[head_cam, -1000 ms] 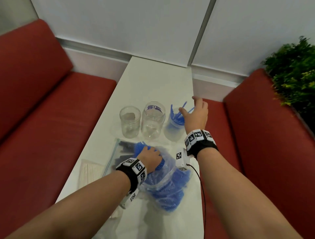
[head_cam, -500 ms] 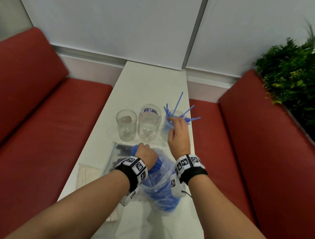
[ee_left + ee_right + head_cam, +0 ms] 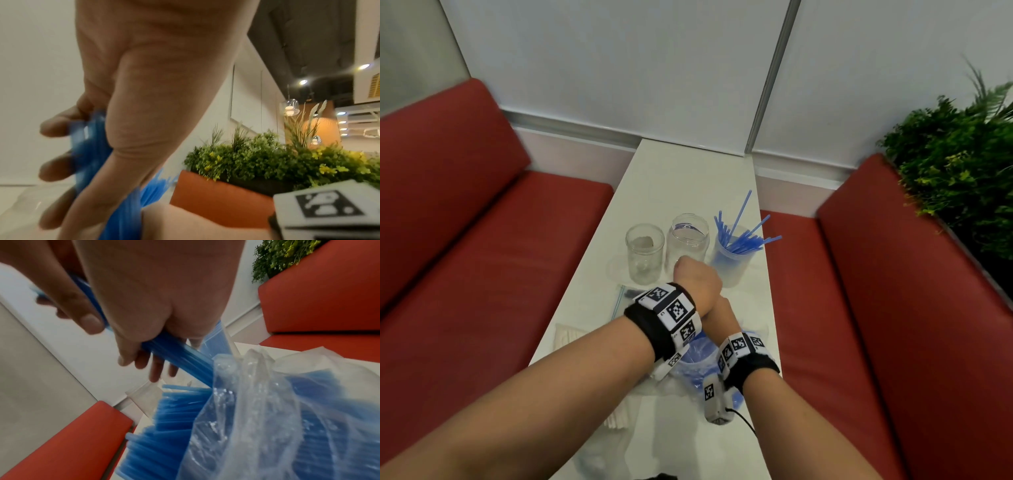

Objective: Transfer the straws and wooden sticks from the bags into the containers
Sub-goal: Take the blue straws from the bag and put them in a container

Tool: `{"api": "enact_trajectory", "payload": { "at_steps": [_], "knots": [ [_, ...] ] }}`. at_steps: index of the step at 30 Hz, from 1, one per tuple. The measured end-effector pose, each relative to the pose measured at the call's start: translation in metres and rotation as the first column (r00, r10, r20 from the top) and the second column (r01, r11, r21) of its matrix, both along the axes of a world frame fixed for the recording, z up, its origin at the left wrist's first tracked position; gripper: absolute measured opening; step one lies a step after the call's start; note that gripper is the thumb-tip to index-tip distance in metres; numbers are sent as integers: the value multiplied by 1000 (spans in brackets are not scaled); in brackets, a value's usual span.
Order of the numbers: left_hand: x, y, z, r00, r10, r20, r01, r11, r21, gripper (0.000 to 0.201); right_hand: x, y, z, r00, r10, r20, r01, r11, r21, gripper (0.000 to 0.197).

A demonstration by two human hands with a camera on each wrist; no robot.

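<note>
While a thick bunch of blue straws (image 3: pixel 176 360) juts out of the mouth of the clear plastic bag (image 3: pixel 277 410) on the white table (image 3: pixel 688 178), the right hand (image 3: pixel 156 293) has its fingers and thumb curled round that bunch just above the bag's opening. Close beside it, the left hand (image 3: pixel 144 97) grips blue straws too, its fingers wrapped over them; from the head view the left hand crosses above the right one, so the two overlap over the bag. More loose straw ends stick out of the bag below the held bunch.

Beyond the hands stand three containers in a row: a cup (image 3: pixel 729 263) on the right already holding blue straws that fan out of its top, a clear jar (image 3: pixel 688 240) in the middle, and a shorter clear jar (image 3: pixel 644 251) on the left. Nearer, to the left of the arms, lies a flat pack of pale wooden sticks (image 3: pixel 568 337), with a zip bag (image 3: pixel 621 301) holding dark items beside it. Red benches (image 3: pixel 465 240) flank the table, and a green plant (image 3: pixel 955 164) sits behind the right one.
</note>
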State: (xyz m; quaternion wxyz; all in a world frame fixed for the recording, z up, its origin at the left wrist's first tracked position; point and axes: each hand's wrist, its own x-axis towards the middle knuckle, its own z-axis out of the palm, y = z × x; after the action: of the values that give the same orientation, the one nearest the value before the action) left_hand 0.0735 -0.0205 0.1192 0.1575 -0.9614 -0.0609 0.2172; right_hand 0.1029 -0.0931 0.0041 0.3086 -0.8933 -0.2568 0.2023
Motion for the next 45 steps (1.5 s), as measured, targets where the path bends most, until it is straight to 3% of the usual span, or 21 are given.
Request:
{"api": "enact_trajectory", "payload": {
  "at_steps": [2,4,6,8,10,11,12,13,14,15,16,17,19,21,25,29,33,36,41,45],
  "knots": [
    [-3,2,17,980,1,201,7,999,-38,29,-2,1,12,998,-62,-33,66,982,177,19],
    [-6,9,30,912,84,401,-41,993,-115,68,-1,0,25,987,-117,-106,148,917,369,36],
    [-10,23,37,814,190,549,-104,977,-185,92,3,0,40,971,-163,-173,226,861,456,30],
    [-12,43,37,729,329,600,-150,932,-329,76,10,0,58,967,-148,-207,238,819,522,31],
    [-13,60,33,705,487,517,-156,816,-557,37,17,1,81,968,-105,-230,225,771,596,33],
    [-12,65,27,692,579,430,-162,706,-690,26,20,2,94,969,-74,-237,213,736,642,33],
    [-13,69,19,686,660,305,-175,557,-812,29,22,4,109,970,-44,-240,202,696,689,33],
    [-15,68,8,675,728,121,-193,333,-923,36,23,6,122,970,-17,-241,192,658,728,32],
    [-17,65,-1,649,755,-95,-210,57,-976,43,24,9,134,972,13,-234,174,626,760,32],
    [-19,62,-9,622,725,-297,-224,-199,-954,48,25,11,144,975,43,-218,150,601,785,32],
    [-21,60,-15,612,657,-441,-228,-387,-893,52,25,12,152,977,66,-205,128,587,799,32],
    [-22,59,-19,618,580,-530,-228,-513,-827,55,24,13,157,978,78,-196,115,581,806,31],
    [-20,58,-25,657,468,-591,-215,-635,-742,65,22,14,159,977,86,-195,111,575,811,30],
    [-15,56,-26,679,453,-577,-198,-645,-739,72,19,15,155,975,66,-211,136,573,808,31],
    [-7,49,-32,717,503,-482,-200,-514,-834,78,20,18,149,967,20,-253,198,565,801,35],
    [-3,45,-40,805,415,-424,-124,-581,-804,85,27,18,156,970,-50,-237,221,577,786,36],
    [-7,42,-40,913,354,-201,-32,-431,-902,54,37,16,161,959,-110,-260,276,563,779,33],
    [-6,43,-36,908,409,-94,46,-320,-946,36,40,13,171,966,-102,-238,255,550,795,20],
    [-7,50,-42,904,422,-72,42,-254,-966,30,48,7,205,973,-194,-122,186,360,914,18],
    [-5,49,-47,903,430,-17,46,-136,-990,22,49,11,214,980,-196,-9,88,397,913,3]
  ]
}}
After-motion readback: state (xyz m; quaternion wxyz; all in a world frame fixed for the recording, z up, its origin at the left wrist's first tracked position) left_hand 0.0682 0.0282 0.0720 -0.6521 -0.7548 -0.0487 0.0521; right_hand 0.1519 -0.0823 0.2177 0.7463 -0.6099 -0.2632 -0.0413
